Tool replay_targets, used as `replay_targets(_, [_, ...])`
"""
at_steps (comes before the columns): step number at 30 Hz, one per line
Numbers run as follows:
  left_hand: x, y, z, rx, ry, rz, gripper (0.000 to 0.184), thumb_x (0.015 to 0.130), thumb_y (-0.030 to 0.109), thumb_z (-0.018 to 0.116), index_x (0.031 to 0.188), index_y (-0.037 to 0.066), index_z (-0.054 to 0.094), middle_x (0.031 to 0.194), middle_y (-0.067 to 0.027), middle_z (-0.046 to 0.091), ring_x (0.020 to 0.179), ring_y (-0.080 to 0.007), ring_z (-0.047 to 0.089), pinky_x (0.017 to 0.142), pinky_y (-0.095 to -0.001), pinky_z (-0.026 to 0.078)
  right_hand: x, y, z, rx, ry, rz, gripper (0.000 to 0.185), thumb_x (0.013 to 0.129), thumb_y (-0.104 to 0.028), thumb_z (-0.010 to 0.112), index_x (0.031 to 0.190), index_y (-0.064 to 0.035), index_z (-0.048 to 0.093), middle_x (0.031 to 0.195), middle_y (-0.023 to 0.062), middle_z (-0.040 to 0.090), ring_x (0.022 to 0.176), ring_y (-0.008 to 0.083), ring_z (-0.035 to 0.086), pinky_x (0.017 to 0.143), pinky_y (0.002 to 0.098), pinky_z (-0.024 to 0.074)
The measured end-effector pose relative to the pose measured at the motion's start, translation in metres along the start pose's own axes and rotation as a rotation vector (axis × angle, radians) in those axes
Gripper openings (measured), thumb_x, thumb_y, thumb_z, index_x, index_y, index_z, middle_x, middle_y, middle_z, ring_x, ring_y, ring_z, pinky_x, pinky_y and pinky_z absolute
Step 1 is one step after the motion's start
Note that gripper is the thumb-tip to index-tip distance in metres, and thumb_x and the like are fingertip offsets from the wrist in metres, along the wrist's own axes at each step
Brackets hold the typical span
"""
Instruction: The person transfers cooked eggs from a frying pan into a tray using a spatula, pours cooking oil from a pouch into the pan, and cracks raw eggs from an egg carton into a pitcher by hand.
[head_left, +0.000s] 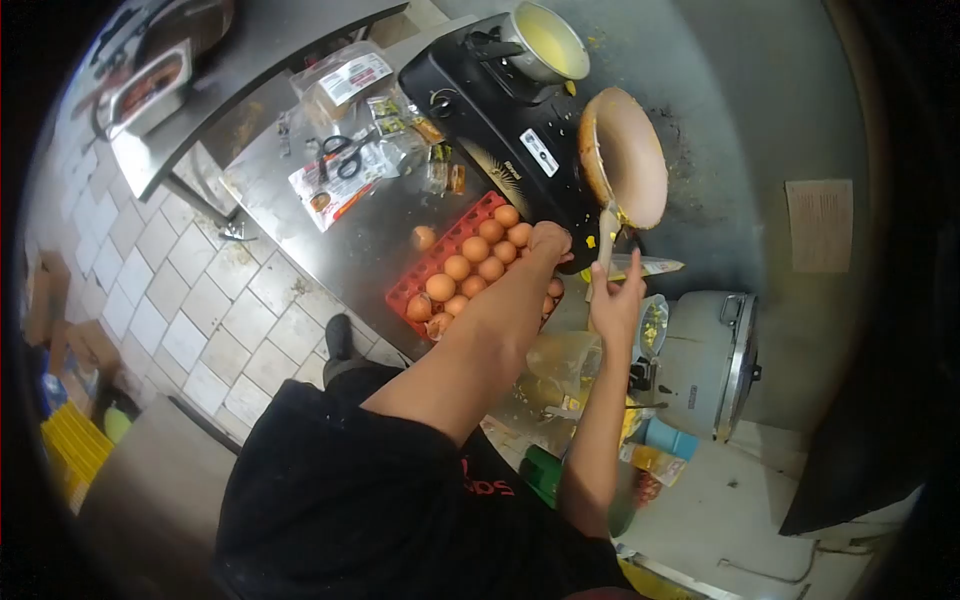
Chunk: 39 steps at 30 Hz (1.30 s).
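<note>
My right hand [617, 300] grips the pale handle of a frying pan [640, 165], with the index finger pointing out. The pan is tilted up on its side at the right edge of the black portable stove [480, 95]. My left hand [550, 241] is closed beside the stove's near edge, over the far corner of a red egg tray [398, 292]; whatever it holds is hidden. Several brown eggs [457, 267] sit in the tray, partly covered by my left forearm. One cracked-looking shell [438, 325] lies at the tray's near corner.
A pot [548, 45] of yellow liquid stands on the stove. Scissors [342, 157] and packets [390, 118] lie left of it. A loose egg [423, 238] is beside the tray. At right stand a rice cooker [695, 350] and a blue cup [670, 440].
</note>
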<state>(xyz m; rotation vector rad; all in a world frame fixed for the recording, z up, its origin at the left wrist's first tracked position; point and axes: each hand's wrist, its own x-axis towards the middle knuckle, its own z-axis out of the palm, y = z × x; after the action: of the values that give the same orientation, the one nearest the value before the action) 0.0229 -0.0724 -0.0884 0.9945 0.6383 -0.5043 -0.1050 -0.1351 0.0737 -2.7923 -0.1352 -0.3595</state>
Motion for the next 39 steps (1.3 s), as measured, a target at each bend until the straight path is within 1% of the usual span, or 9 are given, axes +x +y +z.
replay_targets(4, [-0.058, 0.023, -0.034, 0.045, -0.095, 0.093, 0.028, 0.092, 0.017, 0.058, 0.088, -0.01, 0.065, 0.083, -0.0204, 0.07, 0.058, -0.0249, 0.07, 0.041, -0.0356, 0.054, 0.043, 0.045, 0.042, -0.008, -0.097, -0.009, 0.054, 0.097, -0.023, 0.054, 0.147, -0.0071, 0.042, 0.107, 0.0174, 0.066, 0.086, 0.0208, 0.064, 0.076, 0.0346, 0.0509])
replay_targets(8, [-0.14, 0.022, -0.099, 0.328, -0.133, 0.375, 0.036, 0.089, 0.025, 0.058, 0.08, -0.009, 0.068, 0.067, -0.0125, 0.071, 0.056, -0.0236, 0.07, 0.055, -0.0376, 0.057, 0.052, 0.07, 0.054, 0.051, -0.148, 0.099, 0.051, 0.098, -0.02, 0.051, 0.147, -0.008, 0.043, 0.089, 0.0091, 0.064, 0.056, 0.0125, 0.052, 0.047, 0.0298, 0.0408])
replay_targets(10, [-0.133, -0.017, -0.115, 0.437, 0.095, 0.921, 0.034, 0.088, 0.029, 0.06, 0.084, -0.004, 0.069, 0.07, -0.0149, 0.07, 0.061, -0.0287, 0.069, 0.061, -0.0406, 0.056, 0.066, 0.077, 0.059, 0.098, -0.161, 0.118, 0.05, 0.099, -0.019, 0.051, 0.147, -0.0087, 0.043, 0.081, 0.0056, 0.06, 0.048, 0.0098, 0.046, 0.04, 0.0279, 0.0364])
replay_targets(12, [-0.195, -0.03, -0.164, 0.289, -0.1, 0.658, 0.035, 0.087, 0.035, 0.064, 0.096, 0.002, 0.07, 0.089, -0.0178, 0.071, 0.083, -0.031, 0.07, 0.074, -0.0394, 0.055, 0.067, 0.08, 0.052, 0.107, -0.159, 0.142, 0.05, 0.099, -0.019, 0.053, 0.147, -0.0086, 0.044, 0.078, 0.0042, 0.057, 0.047, 0.0092, 0.043, 0.039, 0.027, 0.0353])
replay_targets(16, [-0.237, -0.092, -0.246, 0.285, 0.28, 0.58, 0.03, 0.088, 0.029, 0.067, 0.101, 0.003, 0.068, 0.091, -0.0178, 0.071, 0.083, -0.0293, 0.07, 0.076, -0.0387, 0.054, 0.052, 0.018, 0.044, 0.267, -0.136, 0.285, 0.045, 0.098, -0.019, 0.057, 0.14, -0.0057, 0.048, 0.079, 0.0045, 0.056, 0.045, 0.0087, 0.041, 0.038, 0.0258, 0.0335])
replay_targets(19, [-0.252, -0.132, -0.288, 0.201, 0.476, 0.538, 0.027, 0.089, 0.027, 0.067, 0.097, 0.001, 0.066, 0.071, -0.0121, 0.067, 0.062, -0.0223, 0.065, 0.062, -0.0344, 0.051, 0.058, -0.003, 0.014, 0.447, -0.168, 0.433, 0.043, 0.097, -0.02, 0.061, 0.135, -0.0045, 0.049, 0.088, 0.0095, 0.06, 0.05, 0.0101, 0.046, 0.041, 0.0266, 0.0363])
replay_targets(23, [-0.261, -0.154, -0.308, -0.002, 0.559, 0.348, 0.023, 0.091, 0.022, 0.067, 0.095, 0.0, 0.065, 0.067, -0.0056, 0.063, 0.063, -0.0105, 0.06, 0.06, -0.0294, 0.047, 0.058, -0.003, 0.01, 0.421, -0.164, 0.401, 0.041, 0.096, -0.02, 0.061, 0.132, -0.0037, 0.049, 0.083, 0.0073, 0.058, 0.051, 0.0104, 0.047, 0.042, 0.026, 0.0383])
replay_targets(36, [-0.256, -0.149, -0.312, 0.048, 0.572, 0.365, 0.025, 0.09, 0.023, 0.067, 0.098, -0.001, 0.064, 0.07, -0.0094, 0.065, 0.063, -0.0183, 0.061, 0.063, -0.0318, 0.049, 0.04, 0.002, 0.03, 0.438, -0.056, 0.466, 0.048, 0.096, -0.016, 0.06, 0.139, -0.0015, 0.043, 0.083, 0.0091, 0.057, 0.049, 0.0106, 0.045, 0.042, 0.0276, 0.0354])
replay_targets(39, [-0.253, -0.148, -0.31, 0.144, 0.512, 0.371, 0.027, 0.092, 0.023, 0.065, 0.104, -0.001, 0.063, 0.086, -0.0156, 0.07, 0.077, -0.0259, 0.068, 0.071, -0.0364, 0.052, 0.045, 0.003, 0.03, 0.406, -0.099, 0.491, 0.043, 0.096, -0.017, 0.059, 0.136, -0.0053, 0.047, 0.084, 0.0083, 0.058, 0.054, 0.0128, 0.049, 0.046, 0.0281, 0.0409])
